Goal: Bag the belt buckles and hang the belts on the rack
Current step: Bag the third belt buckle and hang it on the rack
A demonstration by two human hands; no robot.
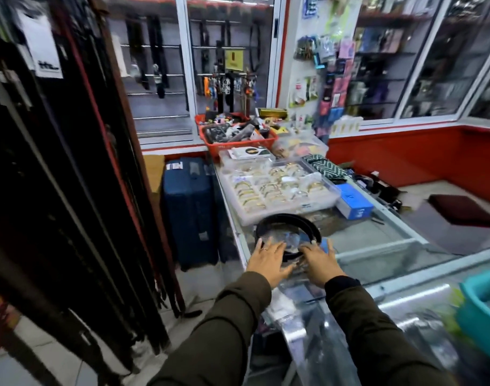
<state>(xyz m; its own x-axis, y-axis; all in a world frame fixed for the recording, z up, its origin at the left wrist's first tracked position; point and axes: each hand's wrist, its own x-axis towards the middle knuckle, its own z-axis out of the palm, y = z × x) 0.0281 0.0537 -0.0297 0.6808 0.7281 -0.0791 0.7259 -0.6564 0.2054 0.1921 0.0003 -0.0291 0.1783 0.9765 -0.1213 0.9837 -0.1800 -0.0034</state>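
A black belt [287, 220] lies coiled in a loop on the glass counter [377, 240]. Inside the loop sits crinkled clear plastic [284, 237], probably a small bag. My left hand [269, 257] rests flat with fingers spread on the near left of the loop. My right hand [320, 260] lies flat on the near right, fingers toward the belt and plastic. Whether either hand grips anything is not clear. The buckle is hidden under my hands. Many dark belts hang on the rack [71, 176] at my left.
A clear tray of gold bangles [277, 188] stands just behind the belt. A blue box [354, 201] lies to its right. Red baskets [238, 137] of goods sit farther back. A blue suitcase [189, 210] stands on the floor by the counter. A teal bin [483, 310] sits near right.
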